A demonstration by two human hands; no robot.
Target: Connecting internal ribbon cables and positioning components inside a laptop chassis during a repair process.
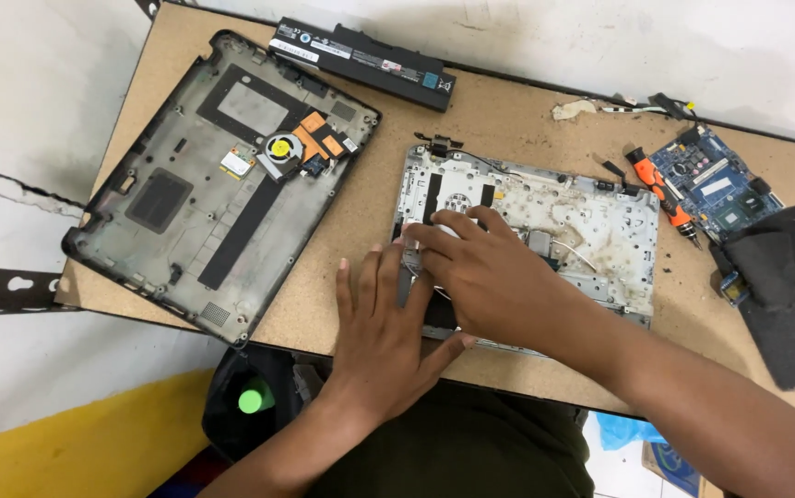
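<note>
A silver-grey laptop frame (591, 217), stained and stripped, lies on the wooden table (499, 124). My left hand (384, 327) rests flat with fingers spread on the frame's near left corner and the table beside it. My right hand (485, 272) lies over the frame's left part, fingertips pressed on a small pale piece (448, 224) there; whether it grips that piece is hidden.
A dark laptop bottom case (176, 198) with a fan and copper heat pipe (298, 148) lies at left. A black battery (361, 60) sits at the back. At right are an orange screwdriver (660, 189), a blue circuit board (716, 184) and black cloth (780, 277).
</note>
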